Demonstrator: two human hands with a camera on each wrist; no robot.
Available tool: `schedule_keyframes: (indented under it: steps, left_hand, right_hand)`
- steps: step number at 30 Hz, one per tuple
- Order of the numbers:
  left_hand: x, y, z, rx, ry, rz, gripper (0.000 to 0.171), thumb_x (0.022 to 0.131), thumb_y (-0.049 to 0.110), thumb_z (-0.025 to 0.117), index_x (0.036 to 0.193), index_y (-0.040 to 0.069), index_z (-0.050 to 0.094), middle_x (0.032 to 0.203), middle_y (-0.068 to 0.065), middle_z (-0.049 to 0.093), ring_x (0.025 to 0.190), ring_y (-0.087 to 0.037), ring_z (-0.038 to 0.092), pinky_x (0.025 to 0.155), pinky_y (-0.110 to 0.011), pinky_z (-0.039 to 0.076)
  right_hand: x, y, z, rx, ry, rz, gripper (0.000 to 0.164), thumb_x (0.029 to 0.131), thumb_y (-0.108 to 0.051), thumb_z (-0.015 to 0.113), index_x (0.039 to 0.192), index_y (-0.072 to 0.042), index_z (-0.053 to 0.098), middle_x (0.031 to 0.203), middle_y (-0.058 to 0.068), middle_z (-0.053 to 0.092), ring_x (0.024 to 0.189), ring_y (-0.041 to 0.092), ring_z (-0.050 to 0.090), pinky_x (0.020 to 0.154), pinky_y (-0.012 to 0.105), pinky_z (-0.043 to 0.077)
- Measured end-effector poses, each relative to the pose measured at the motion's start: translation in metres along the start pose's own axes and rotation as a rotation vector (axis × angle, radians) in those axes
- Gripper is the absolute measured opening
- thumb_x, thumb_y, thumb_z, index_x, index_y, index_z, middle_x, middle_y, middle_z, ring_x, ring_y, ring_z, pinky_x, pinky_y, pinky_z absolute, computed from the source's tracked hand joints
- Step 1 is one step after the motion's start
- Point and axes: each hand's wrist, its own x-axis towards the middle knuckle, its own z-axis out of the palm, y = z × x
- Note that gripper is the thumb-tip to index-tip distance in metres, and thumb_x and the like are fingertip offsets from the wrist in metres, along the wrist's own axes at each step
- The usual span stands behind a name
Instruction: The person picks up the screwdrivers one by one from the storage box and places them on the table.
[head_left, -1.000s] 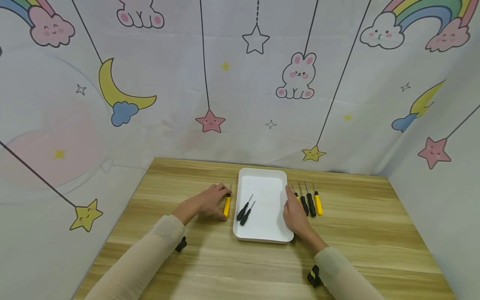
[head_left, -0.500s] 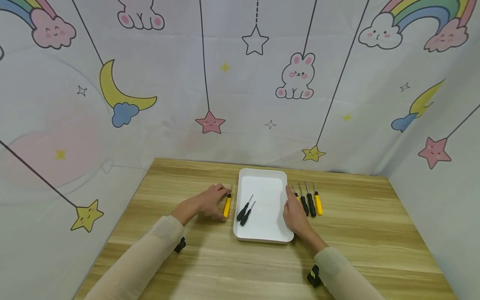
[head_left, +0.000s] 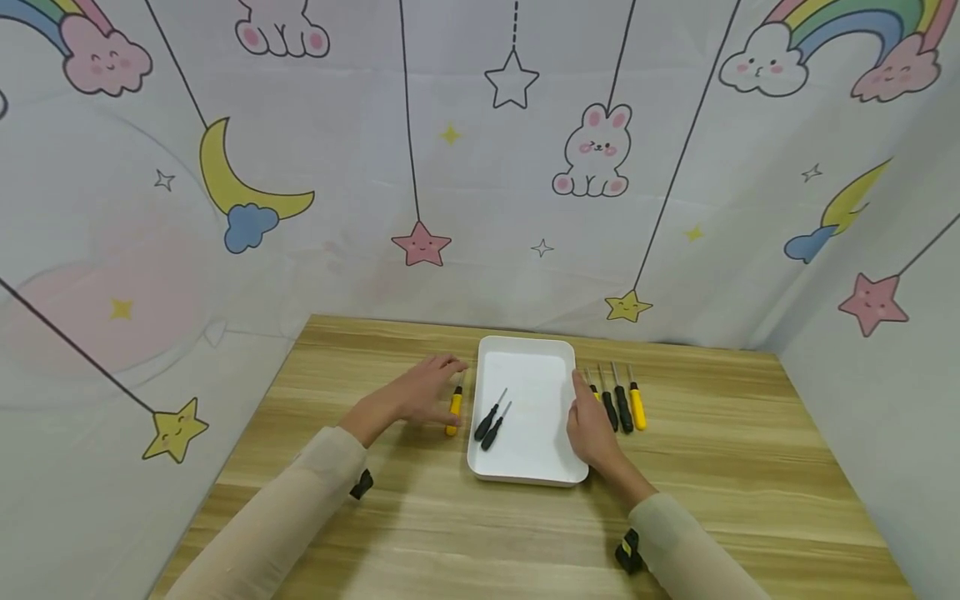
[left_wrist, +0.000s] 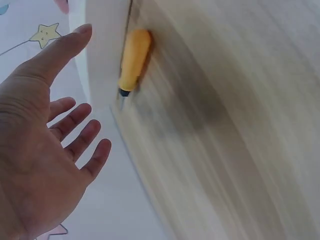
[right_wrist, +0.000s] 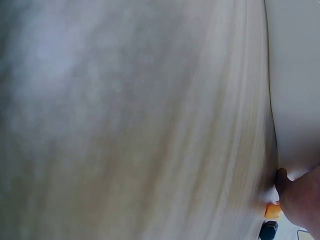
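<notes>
My left hand (head_left: 412,393) hovers just left of the white tray (head_left: 536,425), fingers spread and holding nothing. Beside it, a yellow-handled screwdriver (head_left: 455,404) lies on the table along the tray's left wall. The left wrist view shows this screwdriver (left_wrist: 135,57) apart from the left hand (left_wrist: 45,140). Inside the tray, at its left side, lie two small black screwdrivers (head_left: 486,425). With fairly straight fingers, my right hand (head_left: 592,429) rests against the tray's right wall; in the right wrist view, only part of that hand (right_wrist: 302,200) shows.
Right of the tray lie several screwdrivers side by side, among them a black-handled one (head_left: 622,408) and a yellow-handled one (head_left: 637,407); the right hand partly covers the nearest. A printed white cloth (head_left: 510,183) hangs behind the wooden table (head_left: 712,450).
My left hand has let go of the yellow screwdriver, its fingers spreading and lifting slightly away. The screwdriver stays beside the tray. My right hand and the tray have hardly moved.
</notes>
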Motion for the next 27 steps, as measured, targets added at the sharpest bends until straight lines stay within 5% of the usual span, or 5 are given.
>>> schedule_keyframes:
  steps: [11, 27]
  left_hand:
    - [0.008, 0.03, -0.012, 0.05, 0.026, 0.09, 0.097, 0.087, 0.049, 0.086, 0.164, 0.012, 0.039, 0.163, -0.012, 0.042, 0.147, -0.035, 0.04, 0.12, -0.052, 0.038]
    - [0.014, 0.047, 0.002, 0.123, -0.015, 0.135, 0.093, 0.086, 0.048, 0.088, 0.158, 0.009, 0.047, 0.158, -0.012, 0.046, 0.145, -0.035, 0.041, 0.119, -0.049, 0.038]
  right_hand:
    - [0.0, -0.001, -0.001, 0.007, -0.008, 0.014, 0.056, 0.109, 0.001, 0.036, 0.163, 0.01, 0.024, 0.168, 0.028, 0.031, 0.152, 0.045, 0.035, 0.122, 0.059, 0.032]
    - [0.0, 0.002, 0.001, 0.003, 0.006, -0.01, 0.056, 0.109, 0.002, 0.037, 0.162, 0.012, 0.026, 0.166, 0.03, 0.033, 0.15, 0.046, 0.037, 0.12, 0.06, 0.034]
